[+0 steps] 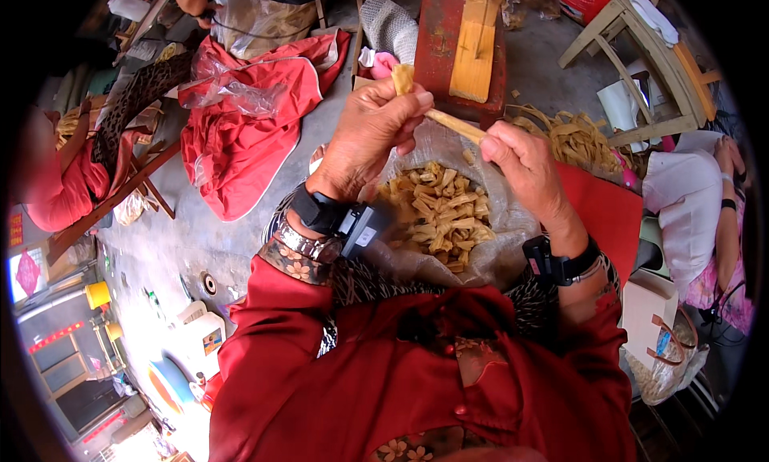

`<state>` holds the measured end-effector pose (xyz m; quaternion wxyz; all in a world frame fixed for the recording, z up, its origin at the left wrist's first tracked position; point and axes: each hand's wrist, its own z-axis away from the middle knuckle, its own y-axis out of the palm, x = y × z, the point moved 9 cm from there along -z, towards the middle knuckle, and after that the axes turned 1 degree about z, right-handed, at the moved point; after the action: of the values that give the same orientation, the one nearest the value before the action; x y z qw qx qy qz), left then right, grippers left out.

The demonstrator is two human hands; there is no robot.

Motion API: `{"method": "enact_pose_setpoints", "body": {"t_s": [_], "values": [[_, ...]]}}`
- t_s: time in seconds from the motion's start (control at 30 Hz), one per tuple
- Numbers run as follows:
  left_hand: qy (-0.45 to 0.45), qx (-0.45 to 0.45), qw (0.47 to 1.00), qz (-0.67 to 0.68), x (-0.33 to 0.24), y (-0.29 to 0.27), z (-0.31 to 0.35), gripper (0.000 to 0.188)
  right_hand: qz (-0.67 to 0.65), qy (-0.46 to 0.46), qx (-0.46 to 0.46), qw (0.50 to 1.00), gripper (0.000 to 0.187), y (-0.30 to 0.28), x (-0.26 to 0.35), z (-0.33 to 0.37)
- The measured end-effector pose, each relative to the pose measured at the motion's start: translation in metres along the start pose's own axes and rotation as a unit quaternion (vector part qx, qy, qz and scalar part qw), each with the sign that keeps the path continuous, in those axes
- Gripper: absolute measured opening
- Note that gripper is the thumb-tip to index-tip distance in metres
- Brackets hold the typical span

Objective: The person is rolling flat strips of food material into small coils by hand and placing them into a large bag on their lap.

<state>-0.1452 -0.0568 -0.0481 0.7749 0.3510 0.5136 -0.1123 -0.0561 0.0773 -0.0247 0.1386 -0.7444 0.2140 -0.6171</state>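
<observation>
A pale yellow, twisted strip (456,126) is stretched between my two hands above an open bag. My left hand (368,133) pinches it, with a folded end (403,79) sticking up past the thumb. The fingers of my right hand (522,164) are closed on the strip's other end. Below them, between my knees, the clear plastic bag (510,197) holds many short yellow folded pieces (444,209). The exact material of the strip cannot be told.
Ahead stands a red bench (436,41) with a wooden block tool (473,65) on it. Loose long strips (573,137) lie right of it. A red sheet (240,133) covers floor at left. A wooden stool (621,57) is far right; a seated person's arm (727,238) is nearby.
</observation>
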Motion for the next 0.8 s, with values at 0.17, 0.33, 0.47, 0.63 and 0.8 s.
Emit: {"method": "enact_pose_setpoints", "body": {"t_s": [0.17,0.33,0.47,0.63,0.8], "values": [[0.065,0.029,0.995,-0.065,-0.026,0.014,-0.047,0.012,0.073,-0.036,-0.085,0.993,0.029,-0.039,-0.005,-0.039],[0.107,0.041,0.986,-0.118,-0.042,0.029,-0.091,0.015,0.133,-0.019,-0.141,0.981,0.03,-0.068,-0.021,-0.068],[0.151,0.019,0.976,-0.155,-0.049,0.031,-0.108,0.014,0.178,-0.004,-0.165,0.97,0.028,-0.076,-0.031,-0.077],[0.138,-0.066,0.958,-0.243,-0.031,-0.008,-0.112,0.018,0.251,0.051,-0.118,0.959,0.027,-0.047,-0.048,-0.07],[-0.05,0.073,0.908,-0.409,-0.015,0.004,-0.053,0.034,0.049,0.022,-0.131,0.99,0.028,-0.048,-0.026,-0.043]]}}
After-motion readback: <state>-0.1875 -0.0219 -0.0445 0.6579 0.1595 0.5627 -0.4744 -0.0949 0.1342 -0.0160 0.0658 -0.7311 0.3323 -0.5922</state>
